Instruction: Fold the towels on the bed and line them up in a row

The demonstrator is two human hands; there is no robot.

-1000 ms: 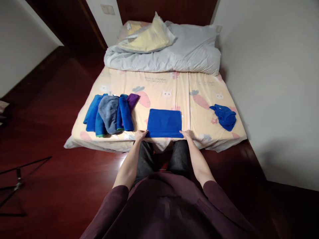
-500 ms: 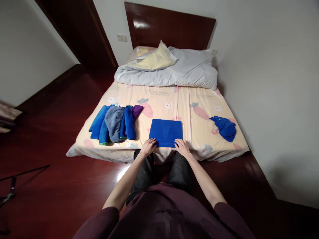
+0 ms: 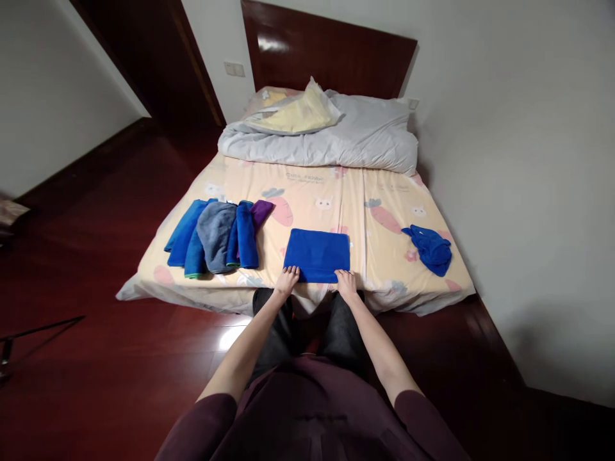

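A folded blue towel lies flat near the front edge of the mattress. My left hand rests on its near left corner and my right hand on its near right corner. Both hands lie palm down with the fingers stretched over the towel's front edge. To the left, several folded towels in blue, grey and purple lie overlapping in a row. At the right side of the mattress sits a crumpled blue cloth.
A grey duvet and a yellow pillow are heaped at the head of the mattress, below a dark wooden headboard. A white wall runs close along the right side. Dark red wooden floor lies to the left.
My hands moved from the towel's outer front corners a little inward along its front edge and flattened on it. The camera tilted up, showing the headboard.
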